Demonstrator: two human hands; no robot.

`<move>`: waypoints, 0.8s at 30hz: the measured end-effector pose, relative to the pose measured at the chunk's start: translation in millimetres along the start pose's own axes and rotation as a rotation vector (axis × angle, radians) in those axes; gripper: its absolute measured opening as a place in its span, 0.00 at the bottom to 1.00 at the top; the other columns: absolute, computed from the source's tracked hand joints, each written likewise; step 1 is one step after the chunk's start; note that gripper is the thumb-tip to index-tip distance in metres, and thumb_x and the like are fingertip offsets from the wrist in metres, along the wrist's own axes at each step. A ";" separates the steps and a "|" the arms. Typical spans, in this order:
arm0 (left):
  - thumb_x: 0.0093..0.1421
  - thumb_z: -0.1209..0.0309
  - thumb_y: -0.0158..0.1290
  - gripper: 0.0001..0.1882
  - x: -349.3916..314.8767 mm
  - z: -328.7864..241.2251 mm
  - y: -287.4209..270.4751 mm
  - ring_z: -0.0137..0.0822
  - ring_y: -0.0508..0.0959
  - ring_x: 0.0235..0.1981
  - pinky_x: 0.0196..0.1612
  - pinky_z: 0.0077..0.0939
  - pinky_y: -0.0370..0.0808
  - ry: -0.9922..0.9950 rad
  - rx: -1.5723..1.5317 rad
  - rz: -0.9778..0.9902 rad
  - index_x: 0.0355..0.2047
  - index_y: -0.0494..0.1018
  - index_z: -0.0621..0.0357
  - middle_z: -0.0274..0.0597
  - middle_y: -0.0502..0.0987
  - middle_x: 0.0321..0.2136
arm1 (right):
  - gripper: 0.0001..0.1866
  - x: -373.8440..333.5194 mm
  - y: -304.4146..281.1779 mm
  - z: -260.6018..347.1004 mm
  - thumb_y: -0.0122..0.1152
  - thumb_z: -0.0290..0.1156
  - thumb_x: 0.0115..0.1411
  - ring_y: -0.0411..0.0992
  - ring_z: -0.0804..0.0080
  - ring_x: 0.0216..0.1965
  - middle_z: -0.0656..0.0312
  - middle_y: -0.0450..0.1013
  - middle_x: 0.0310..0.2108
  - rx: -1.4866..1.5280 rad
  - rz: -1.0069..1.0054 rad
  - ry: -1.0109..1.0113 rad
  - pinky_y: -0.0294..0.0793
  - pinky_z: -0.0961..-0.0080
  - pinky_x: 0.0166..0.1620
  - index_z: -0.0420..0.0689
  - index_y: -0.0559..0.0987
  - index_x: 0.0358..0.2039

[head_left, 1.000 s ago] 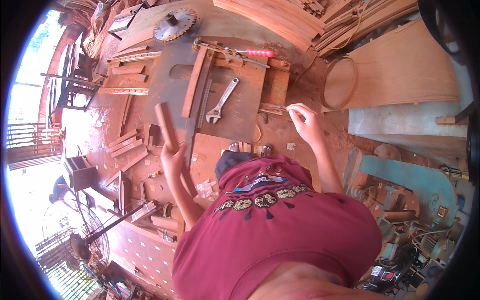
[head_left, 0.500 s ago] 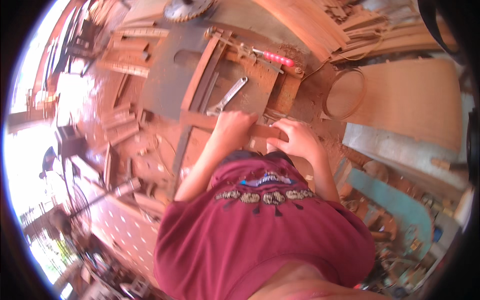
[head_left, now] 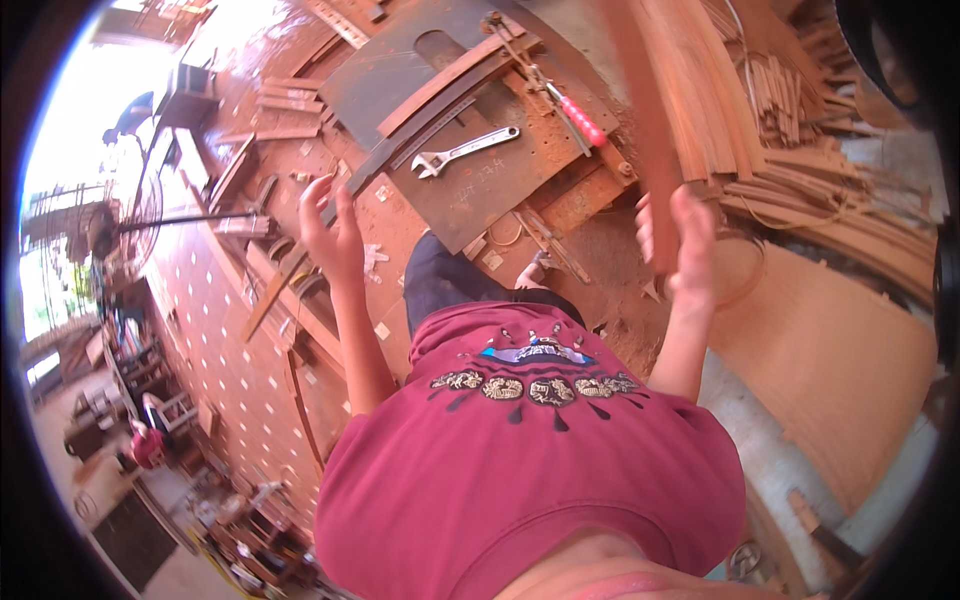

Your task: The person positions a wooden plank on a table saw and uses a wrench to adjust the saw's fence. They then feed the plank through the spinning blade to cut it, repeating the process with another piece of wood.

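Wooden strip (head_left: pixel 650 130) juts from the wrapped right hand (head_left: pixel 692 250), before stacked boards (head_left: pixel 700 100); the left hand (head_left: pixel 333 232), fingers parted, looks empty. Handling seems underway; swinging it calls for clearance.

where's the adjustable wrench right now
The adjustable wrench lies upper centre in the head view, on the dark metal tabletop, between the thin strip to its left and the pink-handled tool to its right.

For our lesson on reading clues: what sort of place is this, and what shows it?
Most likely a woodworking shop: wooden boards lie stacked at the upper right, an adjustable wrench rests on the dark work table, and the right hand holds a wooden strip.
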State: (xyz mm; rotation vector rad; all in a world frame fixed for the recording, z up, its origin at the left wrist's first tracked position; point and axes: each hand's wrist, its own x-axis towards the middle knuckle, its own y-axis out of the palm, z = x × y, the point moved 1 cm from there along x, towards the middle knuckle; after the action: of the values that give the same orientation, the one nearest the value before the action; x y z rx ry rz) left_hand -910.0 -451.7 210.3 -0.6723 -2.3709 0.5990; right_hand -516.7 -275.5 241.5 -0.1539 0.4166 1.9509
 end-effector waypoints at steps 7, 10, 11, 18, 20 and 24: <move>0.69 0.48 0.50 0.28 -1.9 159.6 53.4 0.51 0.73 0.57 0.61 0.45 0.65 0.066 0.699 0.144 0.53 0.74 0.61 0.53 0.77 0.51 | 0.30 163.1 -85.4 -41.9 0.62 0.53 0.67 0.64 0.83 0.19 0.69 0.65 0.16 -0.458 -0.464 -0.161 0.60 0.74 0.23 0.47 0.69 0.16; 0.70 0.47 0.46 0.25 10.7 178.9 64.3 0.52 0.78 0.46 0.50 0.49 0.71 0.069 0.710 0.229 0.41 0.76 0.58 0.51 0.80 0.40 | 0.32 218.7 -111.5 -87.5 0.64 0.56 0.62 0.70 0.77 0.25 0.64 0.72 0.20 -0.600 -0.391 0.082 0.67 0.71 0.31 0.39 0.74 0.17; 0.71 0.47 0.45 0.25 19.9 178.8 64.6 0.52 0.79 0.42 0.47 0.48 0.72 0.029 0.694 0.310 0.37 0.76 0.57 0.50 0.81 0.37 | 0.33 234.0 -116.6 -97.3 0.65 0.58 0.60 0.73 0.73 0.30 0.58 0.76 0.22 -0.686 -0.439 0.048 0.70 0.69 0.35 0.35 0.77 0.21; 0.70 0.50 0.42 0.26 34.9 192.9 72.0 0.55 0.83 0.29 0.35 0.51 0.79 0.064 0.650 0.365 0.27 0.79 0.53 0.53 0.82 0.25 | 0.34 274.0 -136.4 -117.7 0.62 0.57 0.63 0.81 0.58 0.46 0.48 0.83 0.40 -0.982 -0.465 0.034 0.76 0.64 0.52 0.31 0.83 0.42; 0.70 0.51 0.41 0.25 46.7 195.0 75.8 0.56 0.83 0.29 0.35 0.51 0.79 0.052 0.646 0.328 0.27 0.81 0.52 0.54 0.82 0.25 | 0.31 257.8 -99.5 -103.8 0.59 0.54 0.67 0.80 0.61 0.47 0.50 0.83 0.43 -0.732 -0.443 -0.307 0.76 0.67 0.52 0.32 0.83 0.45; 0.70 0.52 0.40 0.26 33.1 205.2 69.7 0.58 0.83 0.29 0.35 0.53 0.78 -0.030 0.627 0.304 0.29 0.82 0.52 0.56 0.82 0.25 | 0.22 142.5 20.4 -74.5 0.46 0.42 0.76 0.71 0.69 0.61 0.55 0.75 0.58 -0.422 -0.050 -0.631 0.67 0.66 0.66 0.40 0.78 0.57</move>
State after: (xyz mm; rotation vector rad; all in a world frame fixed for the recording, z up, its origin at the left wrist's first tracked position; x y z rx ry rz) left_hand -1043.4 -430.2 37.7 -0.7284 -1.9432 1.4098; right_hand -599.6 -186.4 134.5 0.1816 -0.4100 1.8958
